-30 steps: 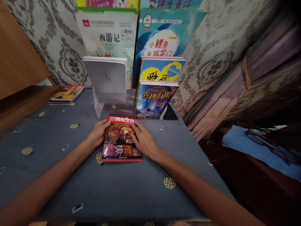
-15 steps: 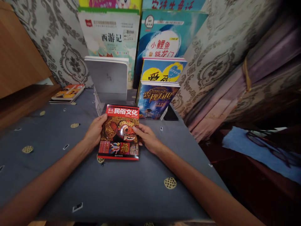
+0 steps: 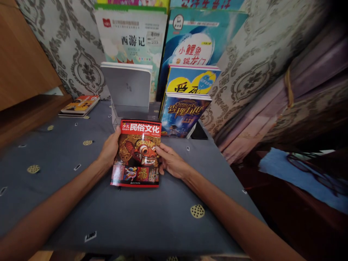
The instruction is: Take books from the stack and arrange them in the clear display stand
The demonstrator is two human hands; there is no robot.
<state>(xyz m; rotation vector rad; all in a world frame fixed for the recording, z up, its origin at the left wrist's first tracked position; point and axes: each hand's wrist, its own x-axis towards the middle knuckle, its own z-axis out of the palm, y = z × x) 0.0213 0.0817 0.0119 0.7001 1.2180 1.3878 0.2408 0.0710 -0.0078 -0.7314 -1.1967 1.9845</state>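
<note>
A red book (image 3: 137, 154) with a mask on its cover is held in front of me, face up and tilted toward me. My left hand (image 3: 110, 148) grips its left edge, thumb at the upper corner. On the right edge, my right hand (image 3: 171, 159) pinches it with the thumb on the cover; the other fingers are partly behind the book. Just beyond stand a grey book (image 3: 127, 87) in a clear stand (image 3: 117, 115) and a dark blue book (image 3: 181, 116). The red book hides the lower part of the stand.
Behind them stand a blue-yellow book (image 3: 187, 78), a pale green book (image 3: 132, 40) and a teal book (image 3: 201, 34), against the patterned wall. An orange book (image 3: 80, 104) lies at the left of the cloth-covered table (image 3: 130, 221). Glasses lie on a blue cloth (image 3: 296, 174) at right.
The red book has come slightly nearer to me and tilts a little differently, with both hands still on it. The view has shifted slightly.
</note>
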